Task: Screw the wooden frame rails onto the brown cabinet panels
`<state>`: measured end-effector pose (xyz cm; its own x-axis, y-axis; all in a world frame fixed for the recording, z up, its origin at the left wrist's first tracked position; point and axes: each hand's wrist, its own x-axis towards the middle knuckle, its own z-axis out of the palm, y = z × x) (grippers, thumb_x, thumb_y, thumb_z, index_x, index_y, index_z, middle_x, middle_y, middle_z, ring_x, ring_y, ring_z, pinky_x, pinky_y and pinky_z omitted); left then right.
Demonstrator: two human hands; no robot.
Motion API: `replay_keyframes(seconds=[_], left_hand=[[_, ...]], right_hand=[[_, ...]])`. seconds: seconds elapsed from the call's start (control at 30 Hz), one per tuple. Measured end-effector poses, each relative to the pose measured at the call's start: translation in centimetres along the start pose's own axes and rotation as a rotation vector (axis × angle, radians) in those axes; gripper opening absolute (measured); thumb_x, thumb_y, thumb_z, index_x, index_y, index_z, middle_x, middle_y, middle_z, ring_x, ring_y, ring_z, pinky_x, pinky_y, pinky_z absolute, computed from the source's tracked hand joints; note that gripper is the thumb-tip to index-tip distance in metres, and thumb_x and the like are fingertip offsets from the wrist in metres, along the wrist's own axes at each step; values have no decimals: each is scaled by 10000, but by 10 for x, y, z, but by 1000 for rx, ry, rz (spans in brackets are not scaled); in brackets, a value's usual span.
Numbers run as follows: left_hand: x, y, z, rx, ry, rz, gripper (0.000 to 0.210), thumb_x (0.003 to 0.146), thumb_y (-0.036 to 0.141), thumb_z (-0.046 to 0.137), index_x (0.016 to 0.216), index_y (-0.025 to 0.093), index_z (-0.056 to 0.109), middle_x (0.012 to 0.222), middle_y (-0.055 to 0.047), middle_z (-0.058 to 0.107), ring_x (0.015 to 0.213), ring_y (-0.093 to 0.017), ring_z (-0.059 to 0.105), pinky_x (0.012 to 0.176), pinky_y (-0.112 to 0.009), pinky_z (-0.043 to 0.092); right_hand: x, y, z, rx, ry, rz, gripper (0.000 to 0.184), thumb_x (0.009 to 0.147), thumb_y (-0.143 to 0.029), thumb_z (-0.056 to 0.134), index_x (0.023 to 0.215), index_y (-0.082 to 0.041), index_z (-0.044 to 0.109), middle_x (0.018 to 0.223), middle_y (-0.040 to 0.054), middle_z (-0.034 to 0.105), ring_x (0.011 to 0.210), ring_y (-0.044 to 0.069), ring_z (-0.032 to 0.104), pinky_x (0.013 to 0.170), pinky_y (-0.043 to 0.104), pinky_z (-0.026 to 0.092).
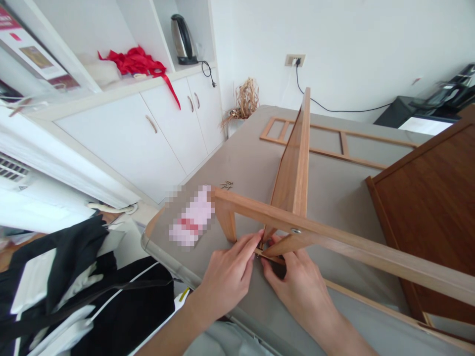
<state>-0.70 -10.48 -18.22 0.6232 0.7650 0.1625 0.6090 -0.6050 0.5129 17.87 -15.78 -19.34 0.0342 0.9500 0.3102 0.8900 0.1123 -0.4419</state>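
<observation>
A light-brown wooden frame [334, 240] stands on the table, with a wooden panel [287, 173] rising upright behind it and meeting it at a corner. My left hand [230, 272] has its fingers pressed together at the bottom of this joint, where a small dark metal piece partly shows; what its fingertips pinch is too small to make out. Opposite it, my right hand [299, 282] grips the frame's lower crosspiece, thumb in front and fingers behind. The fingertips of both hands are partly hidden by the wood.
Several screws [227, 185] lie beside a pixelated pink packet [193, 217] on the grey table [245, 153]. A slatted wooden frame [343, 143] lies flat at the back. A darker wooden panel [430, 198] leans at right. Black cloth and white items [126, 306] are below left.
</observation>
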Motion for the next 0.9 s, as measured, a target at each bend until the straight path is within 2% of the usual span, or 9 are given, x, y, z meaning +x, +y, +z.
replay_keyframes(seconds=[0.17,0.3,0.37,0.5,0.67,0.77,0.9], left_hand=[[0,-2,1,-5,-9,4,571,1031,89,464,1561,287,386,1421,-29,672,1089,-202,758,780,-296,601],[-2,-3,3,-32,9,7,535,1038,96,466,1537,283,419,1397,-19,696,1183,-198,733,910,-297,599],[-2,-2,2,-44,10,-1,523,1040,94,471,1527,280,434,1363,-15,717,1154,-186,746,939,-288,593],[-1,0,0,-49,3,-28,551,1043,99,478,1560,273,400,1296,-31,748,1047,-189,776,862,-283,604],[-1,-1,1,-40,-10,-36,580,1046,111,486,1590,278,369,1175,-29,785,967,-195,790,800,-270,595],[0,-1,0,-36,-17,-45,567,1062,135,477,1593,292,355,1161,-20,785,966,-202,792,818,-288,599],[2,0,-3,-31,-51,-36,656,1051,120,476,1639,297,243,1218,-29,770,1022,-225,786,827,-320,605]], right_hand=[[2,5,0,81,-19,37,197,935,-315,656,1100,-236,728,1192,112,765,981,284,771,868,454,666],[3,7,0,124,-53,66,221,942,-311,652,1139,-228,712,1236,119,749,1068,297,744,955,492,633],[5,8,-1,163,-98,79,201,952,-319,646,1122,-235,713,1193,104,760,1063,285,742,974,484,623],[8,8,-5,184,-146,77,165,962,-328,636,1073,-248,727,1166,87,766,1052,275,741,975,467,619],[9,5,-6,226,-124,74,218,963,-293,627,1163,-265,710,1203,73,762,1037,257,749,903,411,632],[9,6,-6,226,-135,78,203,963,-288,632,1150,-266,709,1190,68,767,1017,256,752,914,421,630],[9,9,-6,211,-146,78,124,942,-277,654,1048,-260,717,1178,65,768,1006,258,754,918,429,639]])
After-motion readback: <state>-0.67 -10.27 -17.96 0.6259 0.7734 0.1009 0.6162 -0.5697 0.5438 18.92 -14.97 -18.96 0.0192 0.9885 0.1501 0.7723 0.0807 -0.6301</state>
